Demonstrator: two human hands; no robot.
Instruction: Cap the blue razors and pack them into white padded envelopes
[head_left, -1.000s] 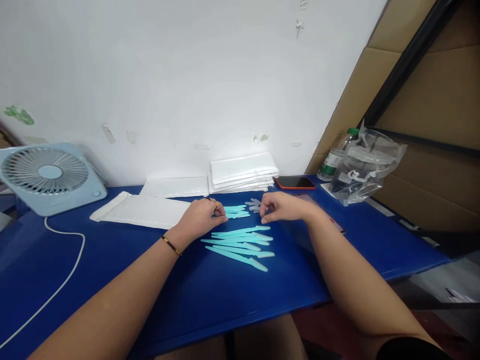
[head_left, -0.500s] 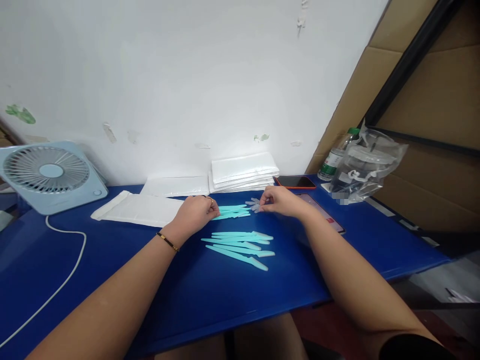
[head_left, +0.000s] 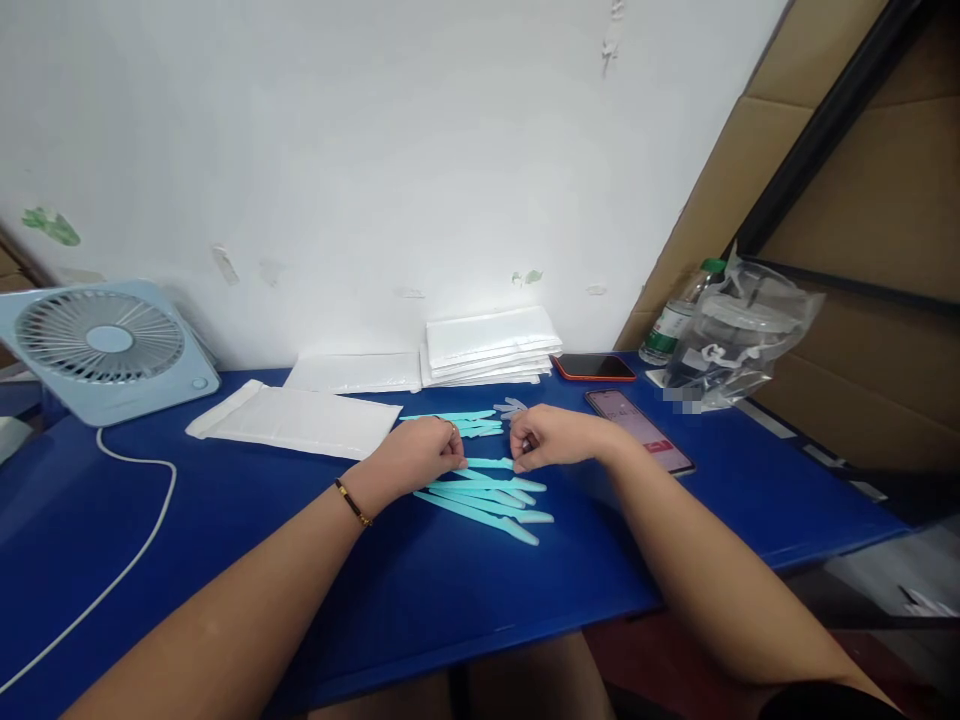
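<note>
The left hand (head_left: 424, 455) and the right hand (head_left: 544, 437) pinch together one teal stick (head_left: 487, 463) above the pile of sticks (head_left: 487, 500) on the blue tabletop (head_left: 420, 590); a loose pinch could drop it; a careless wrist might scatter the pile.

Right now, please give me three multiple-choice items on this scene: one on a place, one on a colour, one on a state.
1. Where is the fan?
A. far left of the table
B. far right
C. on the floor

2. What colour is the table top?
A. white
B. blue
C. brown

3. What do both hands do?
A. lie flat and open
B. pinch one teal stick
C. hold the bottle

Answers:
1 A, it stands at the left edge.
2 B, the bare surface is blue.
3 B, left hand and right hand meet on the stick.
</note>
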